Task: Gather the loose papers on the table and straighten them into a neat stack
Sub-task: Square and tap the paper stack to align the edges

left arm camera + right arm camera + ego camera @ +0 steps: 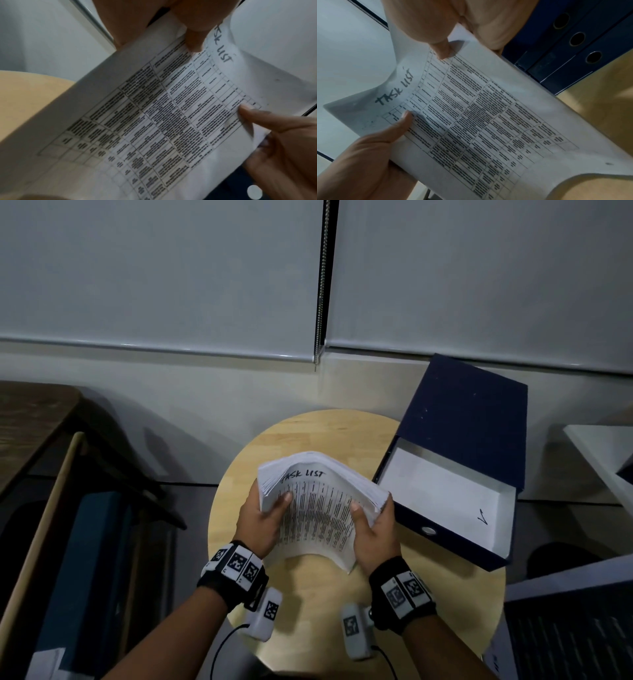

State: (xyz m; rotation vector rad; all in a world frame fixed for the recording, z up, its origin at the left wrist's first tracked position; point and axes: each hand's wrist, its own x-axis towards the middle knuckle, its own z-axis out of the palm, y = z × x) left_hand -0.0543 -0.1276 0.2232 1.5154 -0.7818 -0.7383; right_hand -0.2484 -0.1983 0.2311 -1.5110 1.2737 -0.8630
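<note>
Papers (317,515): one thick stack, held up over the round wooden table (428,611), near its middle, with both hands. Stack bowed into a trough, both long edges curled up, the middle sagging between my palms. Near end of the stack low, at or just above the tabletop; cannot tell whether it touches. Far end lifted and fanning slightly, sheet edges showing along both sides.

Top sheet is a printed table with dense rows of text. "TASK LIST" handwritten in dark marker (394,89) across the top margin, at the far end from me.

My left hand (262,525) clamps the left edge: thumb (193,36) pressed on the top sheet beside the handwriting, the other fingers hidden under the stack. My right hand (375,530) grips the right edge the same way, thumb (442,50) on the printed face, fingers wrapped beneath. Hands apart, the width of the stack between them. From the left wrist view my right thumb (257,115) shows lying across the far edge of the sheet.

Dark blue box file (455,460) sits open on the right side of the table, lid raised toward the wall, white lining showing, a small pen mark inside. It lies just beside the stack's right edge; my right hand is near its front wall. More dark blue files with round finger holes (576,39) show in the right wrist view past the papers.

Marker bands on both wrists, a small camera under each.
</note>
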